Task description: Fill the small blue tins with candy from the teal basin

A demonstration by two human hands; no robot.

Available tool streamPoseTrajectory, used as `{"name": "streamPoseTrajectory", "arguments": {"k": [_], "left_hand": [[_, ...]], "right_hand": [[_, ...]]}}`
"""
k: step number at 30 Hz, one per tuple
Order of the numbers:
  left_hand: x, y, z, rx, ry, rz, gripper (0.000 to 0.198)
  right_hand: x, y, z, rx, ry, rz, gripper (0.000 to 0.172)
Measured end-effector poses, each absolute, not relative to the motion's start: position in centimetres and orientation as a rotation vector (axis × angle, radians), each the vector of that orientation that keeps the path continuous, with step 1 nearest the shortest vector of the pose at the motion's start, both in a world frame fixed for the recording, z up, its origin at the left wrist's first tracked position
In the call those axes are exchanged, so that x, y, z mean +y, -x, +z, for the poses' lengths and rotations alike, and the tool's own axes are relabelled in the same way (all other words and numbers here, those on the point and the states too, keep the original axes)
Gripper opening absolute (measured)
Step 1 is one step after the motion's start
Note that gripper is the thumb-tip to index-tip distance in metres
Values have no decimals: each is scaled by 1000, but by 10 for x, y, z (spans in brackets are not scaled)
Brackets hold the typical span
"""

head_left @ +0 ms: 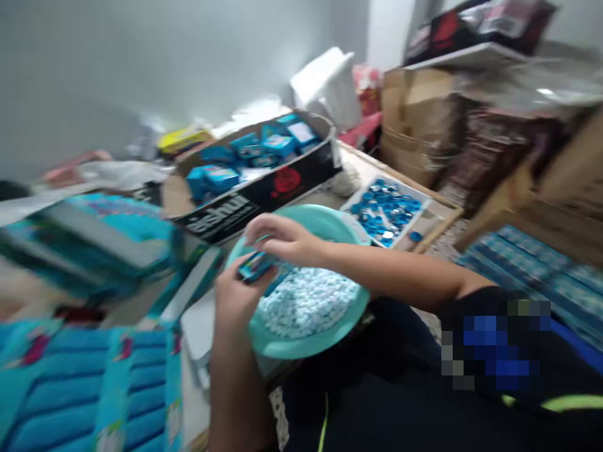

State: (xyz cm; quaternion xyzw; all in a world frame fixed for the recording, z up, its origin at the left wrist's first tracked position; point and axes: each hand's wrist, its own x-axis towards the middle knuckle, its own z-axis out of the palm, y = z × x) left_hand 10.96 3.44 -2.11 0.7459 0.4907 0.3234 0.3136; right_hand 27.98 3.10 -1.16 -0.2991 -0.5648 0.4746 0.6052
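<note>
My left hand (242, 289) is closed round a small blue box (255, 266), above the left side of a turquoise basin (306, 346). Over the top of that box my right hand (285, 238) bends inward, its fingers curled. What lies between those fingers is hidden, and I cannot tell whether they touch the box. Many small pale pieces (306, 301) fill the lower part of the basin, which sits close in front of my body. Motion blur softens the view.
Behind the basin stands a black carton (254, 204) with small blue boxes. To its right, a white tray (414, 220) holds blue, shiny pieces. Stacked blue packs (70, 383) lie at left. Brown cartons (412, 119) and boxed blue goods (527, 263) line the right.
</note>
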Motion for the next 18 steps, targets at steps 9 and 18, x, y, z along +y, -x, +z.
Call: {"name": "streamPoseTrajectory", "arguments": {"k": [9, 18], "left_hand": [[36, -97, -39, 1221, -1755, 1051, 52], [32, -95, -40, 1178, -1870, 953, 47]], "right_hand": [[44, -303, -33, -1516, 1366, 952, 15], [42, -296, -36, -1582, 1337, 1167, 24]]}}
